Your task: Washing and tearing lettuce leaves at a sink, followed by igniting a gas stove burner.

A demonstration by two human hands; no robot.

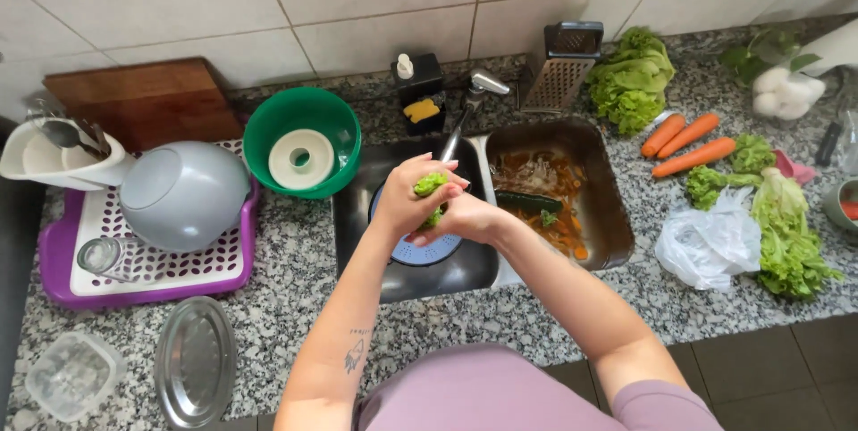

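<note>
Presently: lettuce piece [430,185], pinched between fingers of left hand [413,201] and right hand [465,218], held over blue colander [429,251] in sink [393,281], seemingly mid-rinse; a tap [476,90] behind; next move probably calls for release into colander.

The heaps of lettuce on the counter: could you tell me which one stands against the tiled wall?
The lettuce head beside the metal grater, behind the carrots. The other lettuce lies nearer the counter's front edge, by the white plastic bag.

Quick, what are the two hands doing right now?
Left hand: closed around a green leafy piece over the sink.
Right hand: closed, pressed against the left hand, gripping the same green piece.
</note>
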